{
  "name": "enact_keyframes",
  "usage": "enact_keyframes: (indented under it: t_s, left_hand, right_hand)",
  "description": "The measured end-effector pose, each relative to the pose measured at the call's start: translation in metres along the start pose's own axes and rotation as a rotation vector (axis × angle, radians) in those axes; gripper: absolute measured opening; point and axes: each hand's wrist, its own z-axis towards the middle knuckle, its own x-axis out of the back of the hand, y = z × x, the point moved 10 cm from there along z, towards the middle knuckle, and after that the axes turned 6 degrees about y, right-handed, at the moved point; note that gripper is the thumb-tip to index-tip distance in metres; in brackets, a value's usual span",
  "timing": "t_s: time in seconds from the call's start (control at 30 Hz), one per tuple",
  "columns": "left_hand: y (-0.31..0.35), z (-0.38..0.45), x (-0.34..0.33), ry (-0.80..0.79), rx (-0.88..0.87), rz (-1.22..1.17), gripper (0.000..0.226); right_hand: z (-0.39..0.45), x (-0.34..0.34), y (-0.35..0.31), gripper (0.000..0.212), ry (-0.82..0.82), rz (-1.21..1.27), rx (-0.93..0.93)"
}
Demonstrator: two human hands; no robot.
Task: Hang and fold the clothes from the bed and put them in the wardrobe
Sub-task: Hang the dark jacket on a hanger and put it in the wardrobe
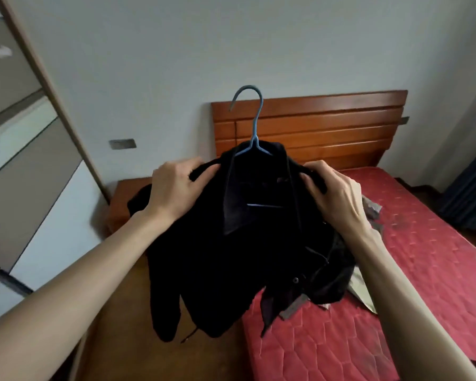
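A black jacket (248, 259) hangs on a blue hanger (252, 125), held up in front of me over the bed's near corner. The hanger's hook sticks up above the collar and its crossbar shows inside the open front. My left hand (173, 188) grips the jacket's left shoulder. My right hand (333, 191) grips the right shoulder. The jacket's lower part trails onto the red mattress (412, 270), where more dark and grey clothes (368, 213) lie partly hidden behind my right arm.
The wardrobe (25, 166) with sliding doors stands at the left. A wooden headboard (313, 127) backs the bed, and a wooden nightstand (121, 199) sits between wardrobe and bed. Brown floor lies below. Dark blue fabric (470, 193) hangs at the far right.
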Motion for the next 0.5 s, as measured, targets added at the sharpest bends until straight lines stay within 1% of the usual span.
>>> enact_keyframes:
  t_s: [0.17,0.3,0.43,0.5]
  left_hand:
    - [-0.042,-0.023,0.084,0.05,0.076,0.105,0.047]
    - [-0.067,-0.05,0.157,0.127,0.131,0.226,0.052]
    - [-0.093,-0.084,0.225,0.181,0.179,0.37,0.052]
    - [-0.107,-0.103,0.258,0.2,0.218,0.436,0.051]
  right_hand:
    - [0.015,-0.039,-0.073,0.015,-0.017,0.138,0.05]
    - [0.017,-0.066,-0.137,0.014,-0.044,0.244,0.096]
    - [0.013,-0.106,-0.202,0.015,-0.13,0.312,0.14]
    - [0.011,-0.128,-0.237,0.016,-0.185,0.383,0.186]
